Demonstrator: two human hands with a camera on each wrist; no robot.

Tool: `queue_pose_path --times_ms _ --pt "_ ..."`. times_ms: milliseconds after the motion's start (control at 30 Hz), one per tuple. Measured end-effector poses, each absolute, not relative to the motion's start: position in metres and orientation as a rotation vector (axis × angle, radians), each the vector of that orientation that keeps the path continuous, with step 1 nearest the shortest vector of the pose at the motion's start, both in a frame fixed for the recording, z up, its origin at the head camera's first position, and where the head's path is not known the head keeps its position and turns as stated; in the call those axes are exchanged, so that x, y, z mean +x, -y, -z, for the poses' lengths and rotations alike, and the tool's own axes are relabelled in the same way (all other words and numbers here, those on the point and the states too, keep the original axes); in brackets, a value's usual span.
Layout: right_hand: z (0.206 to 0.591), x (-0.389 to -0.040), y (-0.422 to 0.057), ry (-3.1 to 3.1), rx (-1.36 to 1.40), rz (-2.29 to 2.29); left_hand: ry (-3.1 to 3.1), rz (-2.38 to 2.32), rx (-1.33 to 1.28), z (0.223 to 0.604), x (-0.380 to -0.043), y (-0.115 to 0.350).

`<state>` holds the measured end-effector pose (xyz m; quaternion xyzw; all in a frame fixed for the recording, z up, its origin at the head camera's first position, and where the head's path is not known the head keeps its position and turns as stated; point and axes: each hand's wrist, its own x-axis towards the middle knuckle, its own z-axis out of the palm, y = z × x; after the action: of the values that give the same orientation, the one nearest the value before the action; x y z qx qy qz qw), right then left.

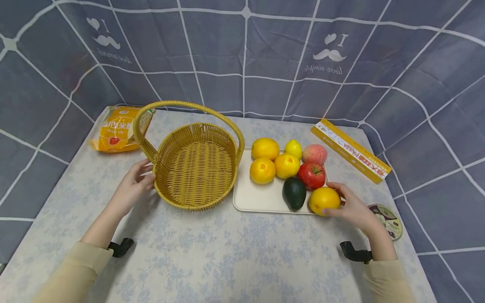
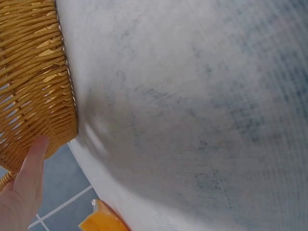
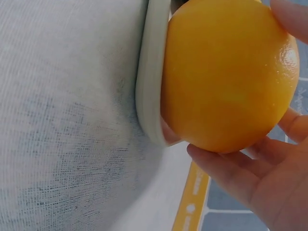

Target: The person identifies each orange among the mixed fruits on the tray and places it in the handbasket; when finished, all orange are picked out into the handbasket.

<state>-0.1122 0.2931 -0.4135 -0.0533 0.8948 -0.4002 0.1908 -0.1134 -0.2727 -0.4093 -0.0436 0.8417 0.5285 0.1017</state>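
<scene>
A yellow woven basket (image 1: 201,176) with a tall arched handle stands left of centre. My left hand (image 1: 135,185) is at its left side, and the thumb (image 2: 32,168) lies straight along the weave in the left wrist view. On the right, my right hand (image 1: 352,206) holds an orange (image 1: 324,201) between thumb and fingers, at the near right corner of a cream tray (image 1: 250,200). Also on the tray are a dark green avocado (image 1: 294,193), a red tomato (image 1: 312,175), a peach (image 1: 315,154), a lemon (image 1: 293,149) and several other orange-yellow fruits (image 1: 262,170).
An orange snack bag (image 1: 117,130) lies behind the basket at the far left. A long yellow pasta box (image 1: 350,149) lies at the back right. Partly under the right forearm is a round package (image 1: 390,223). Grey checked cloth (image 1: 219,54) hangs around the table.
</scene>
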Motion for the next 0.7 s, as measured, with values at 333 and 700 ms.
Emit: queue_pose_path --times_ms 333,700 --pt "0.4178 -0.1121 -0.2933 -2.580 -0.101 1.020 -2.428 -1.681 -0.124 0.4121 -0.1129 0.2735" --pt "0.4129 -0.1080 -0.2920 -2.653 -0.103 1.059 -2.416 -1.695 -0.150 0.4133 -0.1134 0.2711"
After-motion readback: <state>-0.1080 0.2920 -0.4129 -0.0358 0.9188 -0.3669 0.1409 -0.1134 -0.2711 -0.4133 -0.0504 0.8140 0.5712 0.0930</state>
